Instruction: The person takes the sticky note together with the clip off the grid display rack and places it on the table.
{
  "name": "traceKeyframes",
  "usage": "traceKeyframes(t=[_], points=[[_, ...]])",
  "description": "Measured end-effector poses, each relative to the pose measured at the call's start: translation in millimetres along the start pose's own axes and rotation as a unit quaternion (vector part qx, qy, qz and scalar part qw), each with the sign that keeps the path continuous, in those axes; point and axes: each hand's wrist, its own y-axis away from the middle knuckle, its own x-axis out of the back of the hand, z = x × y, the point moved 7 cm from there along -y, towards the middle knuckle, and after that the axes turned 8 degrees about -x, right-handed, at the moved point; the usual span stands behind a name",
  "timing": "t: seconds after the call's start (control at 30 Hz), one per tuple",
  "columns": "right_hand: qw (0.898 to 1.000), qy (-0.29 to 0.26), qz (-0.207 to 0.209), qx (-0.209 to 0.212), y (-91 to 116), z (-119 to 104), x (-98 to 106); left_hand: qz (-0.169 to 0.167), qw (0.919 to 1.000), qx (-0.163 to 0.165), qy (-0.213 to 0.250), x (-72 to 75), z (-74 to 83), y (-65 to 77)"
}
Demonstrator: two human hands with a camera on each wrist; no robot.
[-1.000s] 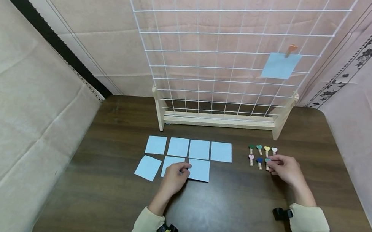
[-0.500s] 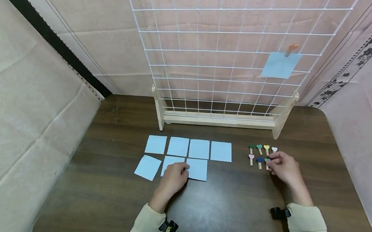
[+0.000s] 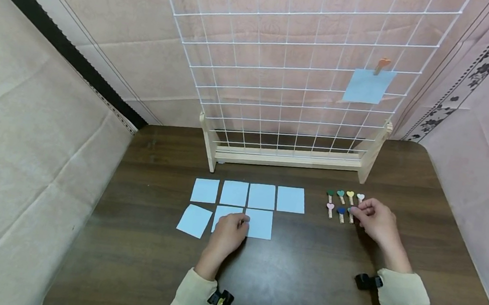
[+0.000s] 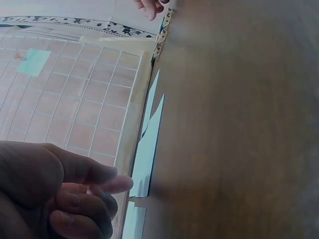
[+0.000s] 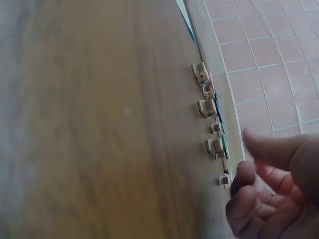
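Note:
Several light blue square papers lie in two rows on the table. My left hand (image 3: 230, 231) is over the front row, its index fingertip at the left edge of the rightmost front paper (image 3: 260, 224); its other fingers are curled in the left wrist view. To the right, my right hand (image 3: 376, 221) hovers beside small heart-topped clothespins, nearest a turquoise one (image 3: 351, 216) that it partly hides. Thumb and forefinger stand apart in the right wrist view, with nothing seen between them. Other clothespins include a blue one (image 3: 341, 214) and a pink one (image 3: 330, 210).
A white wire grid (image 3: 296, 70) in a pale wooden stand (image 3: 289, 160) rises behind the papers. One blue paper (image 3: 368, 87) hangs on its right side from an orange heart clothespin (image 3: 382, 65). Pale cloth (image 3: 32, 148) surrounds the brown table (image 3: 297, 289).
The rightmost front paper has slid slightly left beneath the left fingertips, then stayed. The right hand has barely moved, its thumb and fingers shifting a little by the turquoise clothespin.

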Motion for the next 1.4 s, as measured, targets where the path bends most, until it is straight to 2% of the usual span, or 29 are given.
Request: traceKeyframes(t=[0.23,0.4,0.6,0.77,0.87,1.03,1.13,1.27,1.4], points=[[0.998,0.000,0.051,0.034,1.3,-11.4,15.1,0.010,0.9995,-0.009,0.027,3.8,9.3,-8.0],[0.995,0.011,0.079,0.058,0.6,-25.9,25.8,0.027,0.9980,-0.031,0.048,5.8,26.9,-18.6],[0.994,-0.025,0.065,0.084,-6.8,-50.4,34.5,0.058,0.9929,-0.057,0.086,8.7,45.3,-34.9],[0.989,-0.065,0.064,0.114,-14.0,-74.4,46.7,0.095,0.9833,-0.079,0.134,13.2,58.7,-54.8],[0.985,-0.078,0.083,0.127,-16.0,-85.6,58.8,0.109,0.9749,-0.112,0.158,15.8,71.1,-66.7],[0.982,-0.090,0.110,0.127,-18.0,-95.8,75.6,0.111,0.9620,-0.168,0.185,22.3,94.5,-84.6],[0.980,-0.091,0.114,0.132,-20.6,-103.7,80.9,0.117,0.9588,-0.192,0.174,29.7,105.6,-94.3],[0.978,-0.111,0.102,0.141,-23.5,-116.0,86.1,0.119,0.9596,-0.212,0.143,36.5,116.9,-105.0],[0.973,-0.145,0.095,0.150,-24.5,-128.3,94.1,0.107,0.9577,-0.219,0.153,36.1,126.6,-114.6]])
